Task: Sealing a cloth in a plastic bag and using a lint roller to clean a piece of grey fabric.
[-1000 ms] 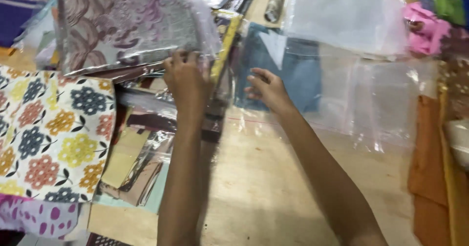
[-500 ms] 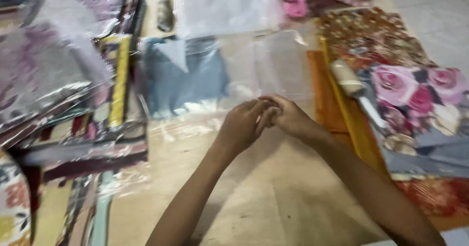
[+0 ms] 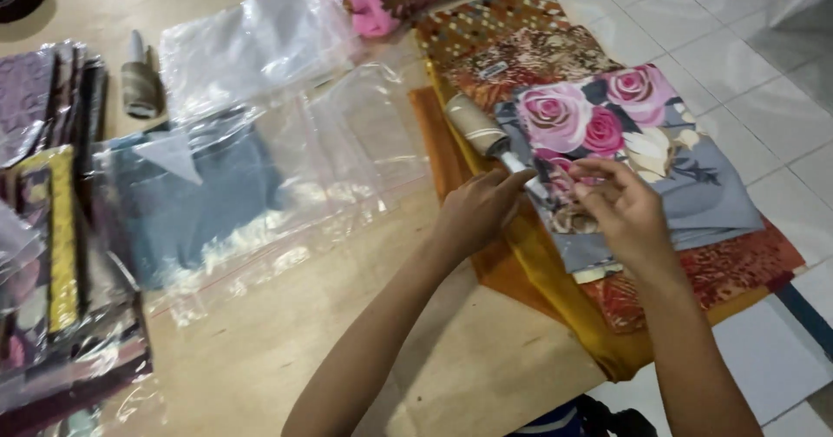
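— Where are the hands?

— Both over the stack of folded cloth at the right edge of the wooden table [image 3: 260, 350]. The left hand [image 3: 475, 214] has its fingers curled, the fingertips touching the white handle of a lint roller [image 3: 480, 128]; whether they grip the handle, I cannot tell. The right hand [image 3: 626, 211] hovers just beside it, fingers bent and a little apart, holding nothing I can see.

— And the roller itself?

— It lies tilted across the top of the stack, its beige drum on the orange cloth [image 3: 451, 155], its handle reaching onto the grey cloth with pink roses [image 3: 642, 155].

— What else is around?

— Under the rose cloth, a red patterned piece and a brown flowered one. To the left, a blue garment in a clear plastic bag [image 3: 195, 198], with empty bags [image 3: 256, 46] behind it. A second roller [image 3: 139, 77] rests near the far edge, and more bagged fabrics [image 3: 52, 255] are piled at the left.
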